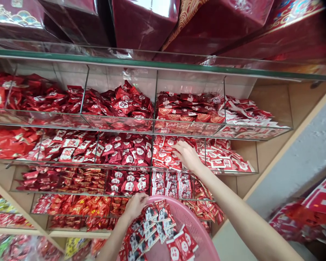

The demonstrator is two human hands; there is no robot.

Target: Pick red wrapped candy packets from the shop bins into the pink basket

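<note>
My left hand (137,204) is closed over the upper left rim of a pink plastic basket (206,229). Inside the basket lie red packets with black-and-white figures (151,225), and several red packets with round white prints (182,245) on the right. My right hand (188,155) reaches into a shelf compartment, its fingers a little apart over small red packets with white labels (165,156). The fingertips seem to touch the packets; nothing shows clearly in their grasp.
Clear dividers part the tiered shelves, filled with dark red packets (129,149), wrapped sweets (125,103) and white-edged packets (225,161). A glass shelf edge (141,63) runs above, under large maroon boxes (145,25). A wooden side panel (290,141) stands at right.
</note>
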